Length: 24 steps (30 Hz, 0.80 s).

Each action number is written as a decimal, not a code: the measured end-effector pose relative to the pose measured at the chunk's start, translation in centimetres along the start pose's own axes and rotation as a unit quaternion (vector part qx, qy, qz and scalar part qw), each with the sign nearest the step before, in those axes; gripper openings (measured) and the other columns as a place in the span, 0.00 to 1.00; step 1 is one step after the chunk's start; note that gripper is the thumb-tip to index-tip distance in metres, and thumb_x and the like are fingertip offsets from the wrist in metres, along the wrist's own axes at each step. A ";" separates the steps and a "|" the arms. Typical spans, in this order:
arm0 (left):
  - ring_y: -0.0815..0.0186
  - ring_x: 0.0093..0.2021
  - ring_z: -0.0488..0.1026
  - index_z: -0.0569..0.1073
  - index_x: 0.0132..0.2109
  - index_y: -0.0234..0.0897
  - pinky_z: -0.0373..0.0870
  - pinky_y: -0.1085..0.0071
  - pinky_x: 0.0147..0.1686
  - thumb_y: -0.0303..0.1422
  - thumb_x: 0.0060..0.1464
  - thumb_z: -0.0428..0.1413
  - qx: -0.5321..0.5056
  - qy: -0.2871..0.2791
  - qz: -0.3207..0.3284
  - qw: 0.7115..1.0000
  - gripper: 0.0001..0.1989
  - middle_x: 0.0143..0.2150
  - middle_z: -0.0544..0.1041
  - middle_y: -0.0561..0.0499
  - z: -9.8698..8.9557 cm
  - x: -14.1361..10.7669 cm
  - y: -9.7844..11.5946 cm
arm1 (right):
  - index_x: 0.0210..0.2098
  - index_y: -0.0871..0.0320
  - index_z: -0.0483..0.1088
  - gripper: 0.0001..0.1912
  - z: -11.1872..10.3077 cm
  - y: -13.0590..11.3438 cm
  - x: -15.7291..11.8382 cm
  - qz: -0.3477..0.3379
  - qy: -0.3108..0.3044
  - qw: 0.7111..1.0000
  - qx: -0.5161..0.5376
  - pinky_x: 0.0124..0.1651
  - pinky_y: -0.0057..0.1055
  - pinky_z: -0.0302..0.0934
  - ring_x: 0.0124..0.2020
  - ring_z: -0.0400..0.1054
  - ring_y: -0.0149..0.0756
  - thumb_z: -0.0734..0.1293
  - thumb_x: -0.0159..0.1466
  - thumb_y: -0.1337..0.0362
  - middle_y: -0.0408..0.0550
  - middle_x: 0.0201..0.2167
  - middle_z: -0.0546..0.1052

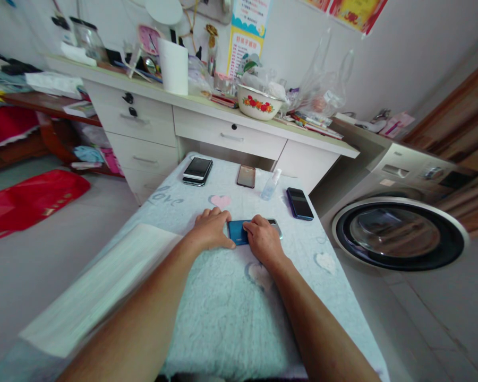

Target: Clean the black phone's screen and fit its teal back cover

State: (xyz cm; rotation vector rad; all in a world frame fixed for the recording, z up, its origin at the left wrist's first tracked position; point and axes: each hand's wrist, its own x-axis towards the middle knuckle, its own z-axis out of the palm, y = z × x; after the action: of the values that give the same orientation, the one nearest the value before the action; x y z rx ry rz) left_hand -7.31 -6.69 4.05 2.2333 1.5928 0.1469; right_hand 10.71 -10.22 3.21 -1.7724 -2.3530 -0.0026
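A blue smartphone (236,232) lies back up and crosswise on the cloth-covered table. My left hand (213,229) grips its left end, thumb at the near edge and fingers at the far edge. Over the middle of the phone's back, my right hand (264,241) presses down with bunched fingers; whatever they may hold is hidden. The phone's camera end shows past the right hand. Beyond it stand a clear spray bottle (270,185) and a brownish phone case (246,176). Another dark phone (300,203) lies to the right.
Stacked phones (198,170) lie at the table's far left corner. A long white sheet (103,286) covers the left edge of the tablecloth (223,318). Behind is a desk with a paper roll (173,68) and a flowered bowl (258,103). A washing machine (398,228) stands at right.
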 end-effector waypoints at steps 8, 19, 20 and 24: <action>0.49 0.54 0.63 0.68 0.48 0.45 0.64 0.58 0.48 0.50 0.31 0.64 0.000 0.009 0.004 1.000 0.35 0.51 0.69 0.46 0.3 0.2 -0.3 | 0.40 0.55 0.76 0.14 -0.5 -0.6 -0.2 -0.047 -0.015 0.998 0.033 0.42 0.26 0.55 0.41 0.64 0.33 0.58 0.69 0.68 0.47 0.39 0.71; 0.49 0.54 0.63 0.68 0.48 0.46 0.64 0.58 0.48 0.50 0.30 0.64 0.003 0.011 0.003 1.000 0.34 0.51 0.68 0.46 0.4 0.2 -0.3 | 0.44 0.52 0.76 0.15 -0.3 0.0 -0.2 -0.030 -0.007 0.999 0.023 0.40 0.27 0.56 0.42 0.65 0.34 0.58 0.69 0.67 0.47 0.40 0.72; 0.49 0.54 0.63 0.68 0.48 0.46 0.64 0.57 0.48 0.50 0.31 0.63 0.002 0.010 0.004 1.000 0.34 0.51 0.68 0.46 0.4 0.2 -0.3 | 0.45 0.52 0.76 0.15 -0.3 0.1 -0.2 -0.026 -0.007 0.999 0.022 0.41 0.27 0.56 0.42 0.65 0.34 0.58 0.69 0.66 0.47 0.40 0.72; 0.49 0.54 0.63 0.68 0.48 0.46 0.64 0.57 0.49 0.50 0.31 0.63 0.000 0.007 0.005 1.000 0.34 0.52 0.68 0.46 0.3 0.1 -0.4 | 0.46 0.51 0.76 0.15 -0.4 0.3 -0.2 -0.011 -0.005 1.000 0.018 0.41 0.27 0.57 0.42 0.66 0.34 0.58 0.70 0.64 0.47 0.40 0.73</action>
State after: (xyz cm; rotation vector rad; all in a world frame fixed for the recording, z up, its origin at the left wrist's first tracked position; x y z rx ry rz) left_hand -7.48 -6.55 3.59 2.2441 1.5900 0.1668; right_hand 11.12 -10.35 3.53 -1.7347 -2.3624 0.0451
